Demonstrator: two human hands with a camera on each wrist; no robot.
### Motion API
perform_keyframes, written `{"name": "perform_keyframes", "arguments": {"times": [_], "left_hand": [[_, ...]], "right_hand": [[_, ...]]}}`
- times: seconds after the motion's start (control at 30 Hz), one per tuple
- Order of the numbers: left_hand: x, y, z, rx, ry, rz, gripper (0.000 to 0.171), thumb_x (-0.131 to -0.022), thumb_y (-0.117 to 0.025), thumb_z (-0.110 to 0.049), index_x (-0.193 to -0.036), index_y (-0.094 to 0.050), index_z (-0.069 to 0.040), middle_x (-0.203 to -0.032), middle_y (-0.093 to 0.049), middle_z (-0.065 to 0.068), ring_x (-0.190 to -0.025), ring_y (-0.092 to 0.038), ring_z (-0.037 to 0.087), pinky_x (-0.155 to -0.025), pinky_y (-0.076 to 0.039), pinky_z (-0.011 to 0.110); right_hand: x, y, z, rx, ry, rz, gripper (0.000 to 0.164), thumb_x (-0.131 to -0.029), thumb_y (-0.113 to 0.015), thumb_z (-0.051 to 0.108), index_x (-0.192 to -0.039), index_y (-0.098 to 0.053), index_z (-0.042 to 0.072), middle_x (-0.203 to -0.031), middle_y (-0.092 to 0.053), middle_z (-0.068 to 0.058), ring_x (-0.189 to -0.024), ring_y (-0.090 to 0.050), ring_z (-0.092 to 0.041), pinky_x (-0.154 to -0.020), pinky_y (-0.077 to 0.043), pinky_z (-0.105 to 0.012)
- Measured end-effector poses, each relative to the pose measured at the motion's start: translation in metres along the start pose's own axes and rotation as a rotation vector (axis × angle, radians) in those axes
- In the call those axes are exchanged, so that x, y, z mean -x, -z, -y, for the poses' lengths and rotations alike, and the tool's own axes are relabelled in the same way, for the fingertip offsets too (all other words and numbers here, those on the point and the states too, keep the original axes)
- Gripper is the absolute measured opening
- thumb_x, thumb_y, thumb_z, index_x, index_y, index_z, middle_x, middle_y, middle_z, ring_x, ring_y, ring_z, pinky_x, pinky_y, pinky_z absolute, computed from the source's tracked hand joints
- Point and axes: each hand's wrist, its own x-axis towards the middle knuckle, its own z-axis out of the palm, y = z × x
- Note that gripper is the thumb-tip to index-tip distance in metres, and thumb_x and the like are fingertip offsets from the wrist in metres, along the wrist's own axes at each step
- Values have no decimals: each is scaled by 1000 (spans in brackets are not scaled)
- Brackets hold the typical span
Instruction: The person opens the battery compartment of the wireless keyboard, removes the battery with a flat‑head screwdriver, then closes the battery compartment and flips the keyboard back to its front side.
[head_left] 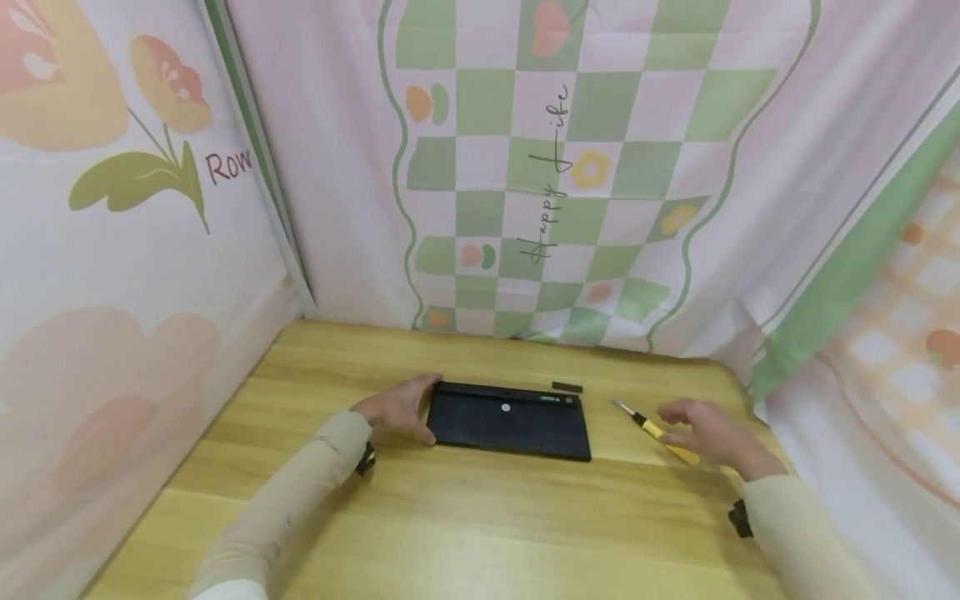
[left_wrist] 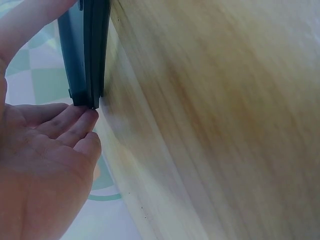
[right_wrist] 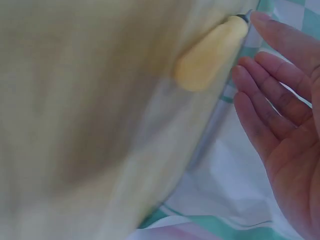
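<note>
Right hand [head_left: 708, 433] holds nothing: its fingers are loosely bent and parted, above and beside the yellow handle [right_wrist: 210, 57] of the screwdriver [head_left: 651, 427]. Whether a fingertip touches it, I cannot tell. The screwdriver lies on the table [head_left: 487, 525], just beneath and to the left of that hand, and well apart from the other, so the right is clearly nearer. Its long axis runs aslant: the metal tip points left and away from the person, the handle's butt right and toward the person. A grasp from the right would, I judge, meet the handle first. Farther left, the black panel [head_left: 510, 429] lies flat, long axis left to right; the left hand [head_left: 397, 408] grips its left end between thumb and fingers. Near its far right corner is a strip [head_left: 567, 387].
</note>
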Motion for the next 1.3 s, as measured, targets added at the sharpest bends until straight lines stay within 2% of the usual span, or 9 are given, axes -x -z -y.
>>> {"name": "perform_keyframes", "arguments": {"times": [0.13,0.27,0.37,0.43,0.63,0.77,0.9,1.1,1.3], "left_hand": [[0,-1,1,9,-5,2,122,-77,-96,-19,-169,-17,-8,-177,-18,17,-163,-20,38,-134,-23,57],[0,-1,1,18,-4,7,122,-77,-96,-18,-170,-16,-9,-177,-17,16,-164,-19,38,-134,-23,56],[0,0,1,16,-2,10,123,-78,-96,-19,-170,-15,-10,-178,-16,15,-164,-18,37,-133,-24,56],[1,0,1,22,-3,12,123,-78,-96,-19,-170,-15,-10,-178,-16,15,-164,-18,37,-133,-24,57],[1,-1,0,25,11,14,123,-79,-96,-20,-170,-14,-11,-178,-15,13,-164,-17,35,-134,-24,56],[1,-1,1,28,14,13,123,-79,-96,-20,-170,-15,-12,-178,-16,13,-164,-17,35,-133,-24,56],[0,-1,2,18,6,10,123,-78,-96,-22,-170,-15,-12,-178,-16,13,-164,-18,35,-133,-24,56],[0,-2,4,17,-2,9,124,-77,-96,-23,-170,-15,-11,-178,-15,14,-164,-18,36,-134,-23,56],[1,-2,4,17,-5,2,123,-78,-96,-23,-170,-15,-11,-178,-16,15,-164,-19,37,-133,-24,57]], "right_hand": [[11,-14,-12,-46,-6,-25,46,-87,-86,19,-120,-71,-11,-110,-77,-24,-98,-75,-38,-87,-64,-54],[13,-21,-20,-86,-54,-15,43,-86,-87,21,-115,-73,-8,-104,-79,-16,-91,-75,-26,-80,-65,-39],[12,-25,-24,-106,-96,0,38,-88,-86,23,-112,-75,-4,-99,-78,-7,-86,-71,-14,-73,-60,-27],[10,-27,-25,-117,-116,5,35,-89,-86,24,-111,-75,-1,-95,-76,-1,-83,-67,-8,-71,-57,-23],[5,-32,-29,-117,-133,-9,26,-91,-84,26,-104,-77,5,-86,-72,5,-77,-60,-1,-67,-52,-21],[1,-34,-30,-103,-118,-50,20,-91,-84,24,-98,-77,6,-83,-71,6,-74,-58,1,-65,-51,-21],[0,-35,-32,-95,-109,-83,18,-91,-84,23,-96,-77,7,-84,-73,4,-74,-60,-1,-66,-53,-22],[0,-36,-35,-110,-144,-115,20,-91,-83,27,-99,-78,9,-90,-79,1,-79,-67,-6,-72,-56,-23],[-3,-28,-30,-100,-99,-186,17,-84,-85,14,-98,-77,6,-87,-78,-2,-77,-67,-6,-69,-57,-23]]}}
